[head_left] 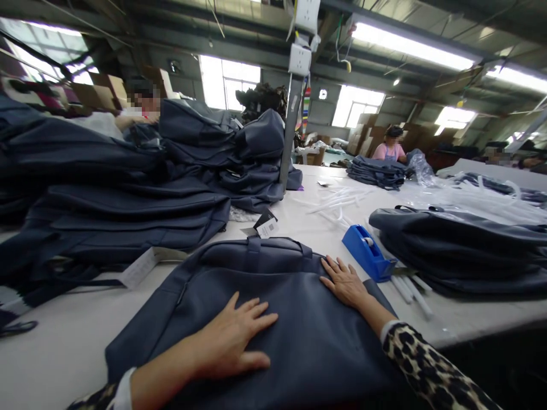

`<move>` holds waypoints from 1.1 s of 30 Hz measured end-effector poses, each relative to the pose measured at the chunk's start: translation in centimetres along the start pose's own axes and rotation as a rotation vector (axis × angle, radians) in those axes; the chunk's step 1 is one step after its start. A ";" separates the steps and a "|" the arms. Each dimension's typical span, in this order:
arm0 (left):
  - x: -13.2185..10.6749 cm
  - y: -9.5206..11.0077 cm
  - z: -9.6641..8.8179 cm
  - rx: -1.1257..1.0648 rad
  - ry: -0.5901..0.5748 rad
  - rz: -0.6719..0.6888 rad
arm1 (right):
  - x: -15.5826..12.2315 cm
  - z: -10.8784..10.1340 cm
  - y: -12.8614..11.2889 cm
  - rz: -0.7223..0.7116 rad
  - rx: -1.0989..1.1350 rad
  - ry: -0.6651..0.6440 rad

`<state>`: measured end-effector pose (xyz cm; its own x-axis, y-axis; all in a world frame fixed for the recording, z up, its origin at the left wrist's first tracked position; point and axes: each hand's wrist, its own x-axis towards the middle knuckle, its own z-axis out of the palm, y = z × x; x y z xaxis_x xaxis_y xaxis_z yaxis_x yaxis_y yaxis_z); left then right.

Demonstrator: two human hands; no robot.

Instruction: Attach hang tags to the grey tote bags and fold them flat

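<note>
A dark navy bag (294, 336) lies flat on the table in front of me, its top handle and seam facing away. Spread across the middle of its front is my left hand (235, 336), fingers apart and palm down. My right hand (345, 282) rests near the bag's upper right edge, its fingers also stretched out. Neither hand grips anything. Just beyond the bag's handle lie a black tag and a white printed tag (268, 226).
A blue tape dispenser (367, 252) stands right of the bag, beside white tubes (410, 293). Stacked navy bags lie at the left (128, 216) and right (461, 245). A metal post (292, 125) rises from the table. Co-workers are farther back, one in pink (387, 151).
</note>
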<state>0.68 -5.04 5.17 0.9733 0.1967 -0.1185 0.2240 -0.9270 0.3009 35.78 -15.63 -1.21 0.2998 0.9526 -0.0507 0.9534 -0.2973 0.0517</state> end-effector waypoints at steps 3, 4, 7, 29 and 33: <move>2.4 -2.2 -1.4 0.141 0.256 -0.056 | 0.1 -0.1 -0.1 0.001 -0.013 0.004; 3.2 -3.4 -0.9 0.189 0.307 -0.100 | 0.1 -0.3 0.0 -0.001 -0.016 0.004; 4.9 -7.0 2.1 0.247 0.309 -0.190 | 0.5 -1.8 0.2 -0.011 -0.025 0.003; 5.4 -9.0 5.9 0.405 0.415 -0.188 | -5.8 -0.2 -6.0 -0.204 0.162 0.034; 5.4 -9.5 6.0 0.404 0.414 -0.182 | -5.8 0.0 -5.8 -0.204 0.197 0.038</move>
<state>3.52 2.95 -4.00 0.8783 0.3959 0.2679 0.4303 -0.8989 -0.0824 28.49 -19.45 -1.17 0.1032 0.9947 -0.0024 0.9832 -0.1023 -0.1511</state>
